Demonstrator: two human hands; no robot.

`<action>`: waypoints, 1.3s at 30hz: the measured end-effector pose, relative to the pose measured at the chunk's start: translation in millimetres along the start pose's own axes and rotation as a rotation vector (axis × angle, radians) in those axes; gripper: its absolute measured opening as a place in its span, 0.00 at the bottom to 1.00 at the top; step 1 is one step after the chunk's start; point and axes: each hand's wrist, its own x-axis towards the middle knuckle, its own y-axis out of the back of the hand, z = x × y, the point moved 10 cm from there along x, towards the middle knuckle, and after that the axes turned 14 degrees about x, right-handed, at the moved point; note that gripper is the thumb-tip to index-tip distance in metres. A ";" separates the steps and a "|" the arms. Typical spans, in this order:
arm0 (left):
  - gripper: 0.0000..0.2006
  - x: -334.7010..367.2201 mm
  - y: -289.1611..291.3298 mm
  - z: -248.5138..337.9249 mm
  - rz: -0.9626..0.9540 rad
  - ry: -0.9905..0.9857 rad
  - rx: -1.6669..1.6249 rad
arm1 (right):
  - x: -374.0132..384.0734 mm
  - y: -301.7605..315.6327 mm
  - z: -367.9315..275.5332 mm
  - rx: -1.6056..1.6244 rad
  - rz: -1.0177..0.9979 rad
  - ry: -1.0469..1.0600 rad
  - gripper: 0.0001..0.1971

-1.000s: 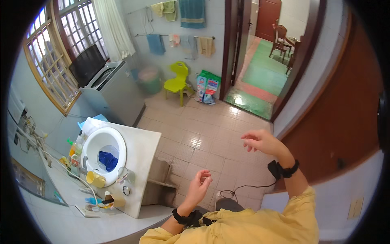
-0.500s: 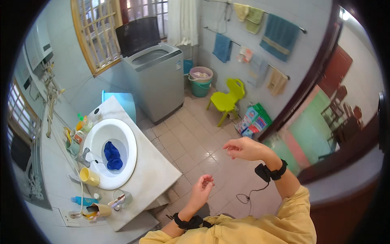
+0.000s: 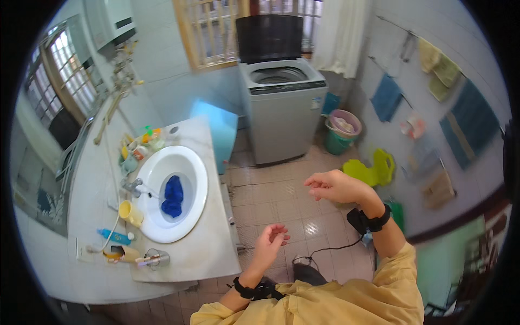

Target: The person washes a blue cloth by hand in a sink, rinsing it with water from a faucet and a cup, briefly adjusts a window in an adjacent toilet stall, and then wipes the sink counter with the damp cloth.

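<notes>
Above the floor in front of my body, my left hand (image 3: 269, 245) hangs with its fingers loosely bent and apart, holding nothing. Farther right and a little higher is my right hand (image 3: 340, 187), also bare, its fingers loosely curved with a gap to the thumb. Both wrists wear black bands, and a black cable dangles below the right one. To the left, a dark blue wet-looking cloth (image 3: 173, 197) lies in the white washbasin (image 3: 201, 184) by the faucet (image 3: 131, 187). Neither hand touches the basin or the counter (image 3: 215, 238).
A top-loading washing machine (image 3: 284, 116) stands ahead with its lid up. Beside it are a green bucket (image 3: 339, 143) and a lime-green chair (image 3: 364, 172). Towels (image 3: 470, 127) hang on the right wall. A yellow cup (image 3: 130, 213), bottles and a glass (image 3: 158, 259) line the counter.
My view has swung left, so the basin, washing machine and chair sit farther right in the picture. Both hands keep nearly the same pose before my body, still holding nothing.
</notes>
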 end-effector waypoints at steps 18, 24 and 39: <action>0.09 59.3 167.3 18.2 0.730 -0.053 -0.399 | 326.2 -165.8 -69.2 -0.245 -0.885 0.183 0.16; 0.09 36.1 223.1 9.3 0.974 0.038 -0.445 | 407.9 -273.3 -115.9 -0.182 -1.066 0.236 0.16; 0.09 -4.6 359.6 9.8 1.693 0.062 -0.659 | 444.7 -470.7 -153.4 -0.162 -0.994 1.296 0.32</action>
